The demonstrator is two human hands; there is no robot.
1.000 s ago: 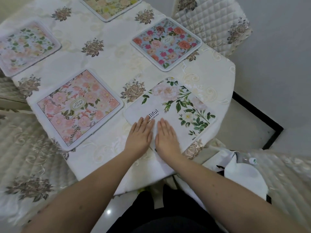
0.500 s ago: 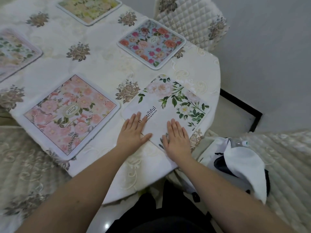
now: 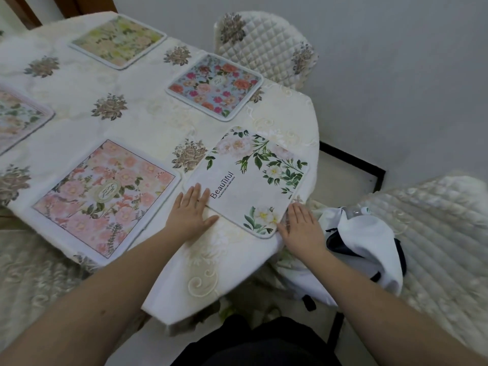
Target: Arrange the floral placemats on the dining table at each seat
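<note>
The white placemat (image 3: 250,180) with green leaves and the word "Beautiful" lies flat near the corner of the worktop (image 3: 148,122), just beside the pink placemat (image 3: 105,202). The left hand (image 3: 191,213) rests flat at its near left corner, the fingers straight and released. The right hand (image 3: 301,228) lies flat at its near right corner, fingers also straight. The blue placemat (image 3: 215,87) lies farther away, before a quilted chair (image 3: 264,46).
</note>
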